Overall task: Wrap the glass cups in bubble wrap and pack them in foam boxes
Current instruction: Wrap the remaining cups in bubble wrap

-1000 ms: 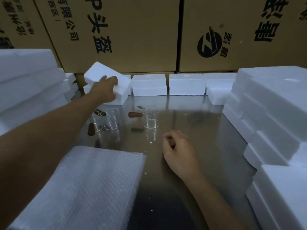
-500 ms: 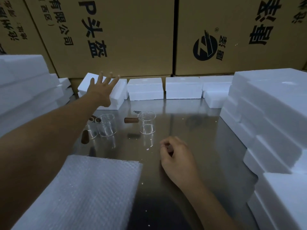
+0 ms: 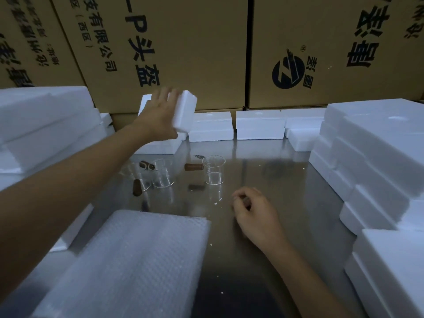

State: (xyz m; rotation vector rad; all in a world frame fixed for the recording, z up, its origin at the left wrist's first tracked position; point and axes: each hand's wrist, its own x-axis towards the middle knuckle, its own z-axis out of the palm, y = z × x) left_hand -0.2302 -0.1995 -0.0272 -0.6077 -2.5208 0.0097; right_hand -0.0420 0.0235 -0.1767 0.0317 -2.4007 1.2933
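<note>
I log: left hand (image 3: 160,115) grips white foam box (image 3: 184,111), 11 o'clock; right hand (image 3: 254,214) loosely curled, empty, on desk (image 3: 286,191). Clear glass cups (image 3: 213,169) unwrapped, bubble wrap sheets (image 3: 137,260) untouched; all packing left.

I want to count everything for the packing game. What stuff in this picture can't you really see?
- Left hand, head view: motion blur hides how its fingers meet the lifted foam box.
- Right hand: its curled fingers hide whatever may be inside.
- Glass cups on the left: the forearm and overlapping clear glass make the count uncertain.
- Bubble wrap: cut off by the bottom edge.
</note>
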